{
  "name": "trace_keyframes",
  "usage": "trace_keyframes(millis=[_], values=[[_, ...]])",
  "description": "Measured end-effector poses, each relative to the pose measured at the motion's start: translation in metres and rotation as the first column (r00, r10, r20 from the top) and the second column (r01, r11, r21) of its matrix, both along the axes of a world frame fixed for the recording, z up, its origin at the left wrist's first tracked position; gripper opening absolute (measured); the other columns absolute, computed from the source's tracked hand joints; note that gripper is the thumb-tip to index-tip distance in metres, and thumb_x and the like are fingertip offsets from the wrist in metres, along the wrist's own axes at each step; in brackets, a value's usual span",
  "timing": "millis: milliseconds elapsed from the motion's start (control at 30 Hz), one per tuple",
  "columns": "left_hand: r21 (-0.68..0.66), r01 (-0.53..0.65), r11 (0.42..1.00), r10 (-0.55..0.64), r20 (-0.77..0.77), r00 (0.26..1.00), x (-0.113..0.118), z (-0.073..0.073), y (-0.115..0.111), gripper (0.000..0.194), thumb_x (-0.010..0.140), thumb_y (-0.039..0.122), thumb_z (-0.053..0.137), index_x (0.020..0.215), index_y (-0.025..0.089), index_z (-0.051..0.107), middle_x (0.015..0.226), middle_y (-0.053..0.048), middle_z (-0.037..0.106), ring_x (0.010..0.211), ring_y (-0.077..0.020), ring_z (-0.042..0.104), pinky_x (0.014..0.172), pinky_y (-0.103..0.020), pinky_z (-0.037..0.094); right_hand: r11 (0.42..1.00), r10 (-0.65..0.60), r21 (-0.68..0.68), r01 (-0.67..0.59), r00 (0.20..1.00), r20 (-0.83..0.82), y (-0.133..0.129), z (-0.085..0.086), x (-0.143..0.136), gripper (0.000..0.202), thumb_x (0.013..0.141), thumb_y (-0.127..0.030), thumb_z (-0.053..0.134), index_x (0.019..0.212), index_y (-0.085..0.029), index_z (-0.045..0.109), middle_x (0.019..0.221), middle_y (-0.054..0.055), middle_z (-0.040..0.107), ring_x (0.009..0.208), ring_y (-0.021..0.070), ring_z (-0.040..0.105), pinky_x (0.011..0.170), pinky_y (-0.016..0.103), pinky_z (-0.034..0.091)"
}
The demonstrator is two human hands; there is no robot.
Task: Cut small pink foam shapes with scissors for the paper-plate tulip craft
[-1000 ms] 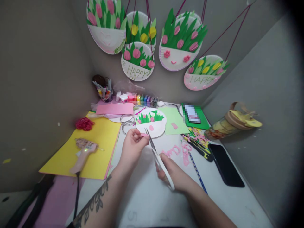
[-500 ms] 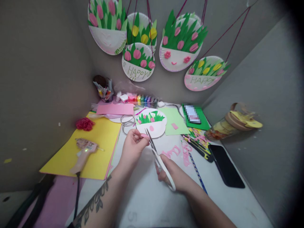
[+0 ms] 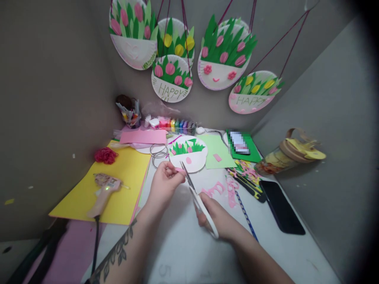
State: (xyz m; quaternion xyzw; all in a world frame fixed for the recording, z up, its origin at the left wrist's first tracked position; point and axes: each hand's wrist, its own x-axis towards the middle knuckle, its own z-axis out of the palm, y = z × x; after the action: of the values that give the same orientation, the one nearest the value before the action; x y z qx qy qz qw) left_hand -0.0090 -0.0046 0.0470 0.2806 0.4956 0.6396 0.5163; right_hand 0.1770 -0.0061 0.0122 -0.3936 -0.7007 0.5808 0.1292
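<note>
My left hand (image 3: 168,179) pinches a small pink paper piece (image 3: 180,171) over the white table. White-handled scissors (image 3: 204,209) are gripped in my right hand (image 3: 213,215), their blades pointing up and left beside the pink piece. The blades look slightly parted. Just beyond both hands lies a white paper plate (image 3: 197,161) with green paper leaves, small pink tulips and a pink oval on it. Pink paper offcuts (image 3: 213,190) rest on the table to the right of the scissors.
A glue gun (image 3: 105,193) lies on yellow sheets (image 3: 130,205) at left, its cord running toward me. At right are a black phone (image 3: 281,207), a tilted cup (image 3: 284,156), paper scraps and cutters. Decorated plates (image 3: 226,77) hang on the back wall.
Both hands hold nearly the same pose, with the pink piece and scissors shifted very slightly. The hanging plates appear a little lower and further left in view.
</note>
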Motion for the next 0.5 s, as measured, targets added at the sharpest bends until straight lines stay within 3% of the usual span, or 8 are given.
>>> trace_keyframes(millis=[500], values=[[-0.054,0.127,0.99,-0.132,-0.087,0.987,-0.014,0.004,0.001,0.035,0.061,0.018,0.072,0.072,0.02,0.039,0.059,0.006,0.057,0.053,-0.0069,0.052,0.056,-0.02,0.039,0.999,0.029,-0.018,-0.028,0.998,0.052,0.005,0.005,0.007,0.02,0.065,-0.013,0.055,0.076,-0.021,0.04,0.07,-0.003,0.052,0.063,0.0117,0.047,0.055,0.023,0.033]])
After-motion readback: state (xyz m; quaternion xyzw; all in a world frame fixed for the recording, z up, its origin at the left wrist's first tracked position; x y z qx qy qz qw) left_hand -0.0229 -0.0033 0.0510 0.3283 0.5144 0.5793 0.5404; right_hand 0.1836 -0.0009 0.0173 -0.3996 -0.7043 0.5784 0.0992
